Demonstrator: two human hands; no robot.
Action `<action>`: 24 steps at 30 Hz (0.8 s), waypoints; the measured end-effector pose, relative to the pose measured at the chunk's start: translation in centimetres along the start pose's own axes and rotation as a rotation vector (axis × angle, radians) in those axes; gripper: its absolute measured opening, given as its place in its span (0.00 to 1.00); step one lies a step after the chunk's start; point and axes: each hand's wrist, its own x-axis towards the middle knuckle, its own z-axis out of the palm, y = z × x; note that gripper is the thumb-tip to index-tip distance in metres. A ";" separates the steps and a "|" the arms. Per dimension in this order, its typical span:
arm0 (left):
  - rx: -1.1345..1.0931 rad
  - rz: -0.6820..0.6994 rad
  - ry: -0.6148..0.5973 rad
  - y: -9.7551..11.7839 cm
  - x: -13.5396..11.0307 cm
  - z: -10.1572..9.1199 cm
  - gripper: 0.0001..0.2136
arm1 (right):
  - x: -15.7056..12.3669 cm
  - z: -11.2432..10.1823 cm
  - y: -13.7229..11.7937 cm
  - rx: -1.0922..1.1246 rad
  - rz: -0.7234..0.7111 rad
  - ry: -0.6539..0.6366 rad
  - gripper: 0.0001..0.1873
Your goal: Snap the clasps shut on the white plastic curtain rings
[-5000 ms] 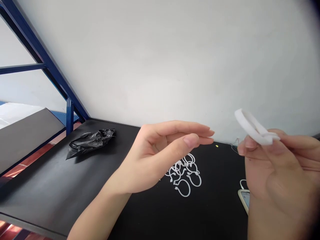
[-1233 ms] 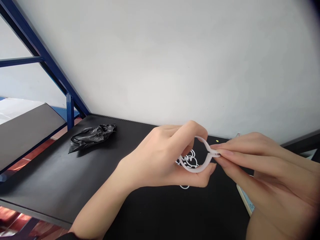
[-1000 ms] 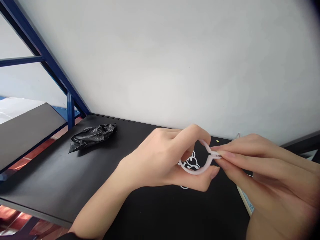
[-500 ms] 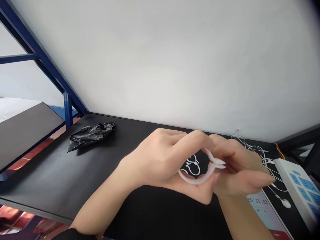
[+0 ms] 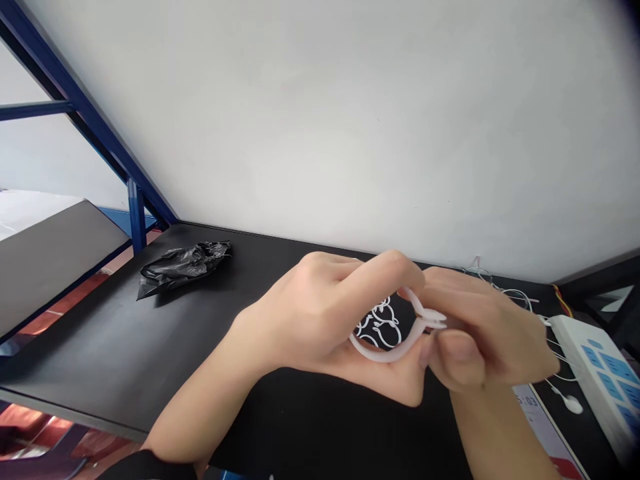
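Note:
A white plastic curtain ring (image 5: 383,357) with two flared tips is held up over the black table. My left hand (image 5: 320,307) is closed around it, thumb below and index finger arched above. The two tips point right and lie together, towards my right hand (image 5: 485,333). The right hand's fingers are bent, its thumb curled in just below the tips, pinching at that end of the ring. Through the loop, several similar white rings (image 5: 387,331) show on the table; my left hand hides part of them.
A crumpled black plastic bag (image 5: 185,267) lies on the black table (image 5: 110,347) at the left. On the right are a white power strip (image 5: 595,367), white earphones (image 5: 570,403) with tangled cords, and a phone (image 5: 543,427) showing a timer. A pale wall (image 5: 325,133) rises behind.
My right thumb, stretched out to the right before, has curled in to the ring's tips. Both hands and the ring have shifted slightly left, and more rings show through the loop.

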 end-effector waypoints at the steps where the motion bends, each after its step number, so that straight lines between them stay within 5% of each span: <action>1: 0.018 -0.002 0.003 0.0 0.0 0.0 0.07 | 0.4 -0.5 0.0 0.019 -0.099 -0.040 0.14; 5: 0.048 0.006 0.001 -0.3 -0.3 -0.2 0.04 | 2.0 -2.4 -1.2 -0.018 -0.038 -0.209 0.14; 11: 0.074 -0.013 -0.004 -0.1 -0.4 -0.2 0.04 | 1.7 -4.3 -3.3 -0.208 0.126 -0.298 0.17; 17: 0.082 -0.023 -0.020 0.2 -0.2 -0.3 0.03 | -0.3 -5.6 -3.4 -0.227 0.180 -0.287 0.28; 24: 0.099 -0.018 -0.006 0.3 -0.2 -0.2 0.03 | -0.7 -5.5 -3.9 -0.242 0.275 -0.252 0.25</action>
